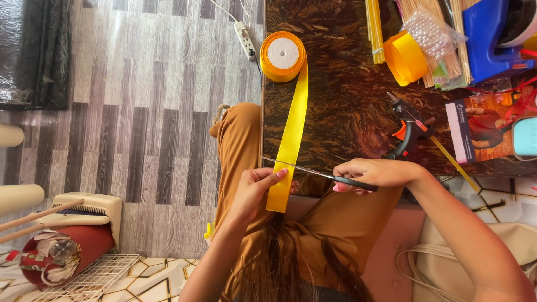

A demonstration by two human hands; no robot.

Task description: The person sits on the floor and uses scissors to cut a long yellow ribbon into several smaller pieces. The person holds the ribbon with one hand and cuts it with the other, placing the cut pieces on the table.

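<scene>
The left hand (254,187) pinches the yellow satin ribbon (292,131) taut off the dark marbled surface (341,100). The right hand (375,173) grips black-handled scissors (321,174); keep blades square across the ribbon.

Home craft table (347,112), ribbon spool (283,56)

A dark marbled table (347,100) filled the upper right of the frame. On it lay a yellow ribbon spool (283,55), a glue gun (410,126), bamboo sticks (433,39), a bead bag (433,32) and a booklet (481,130).
</scene>
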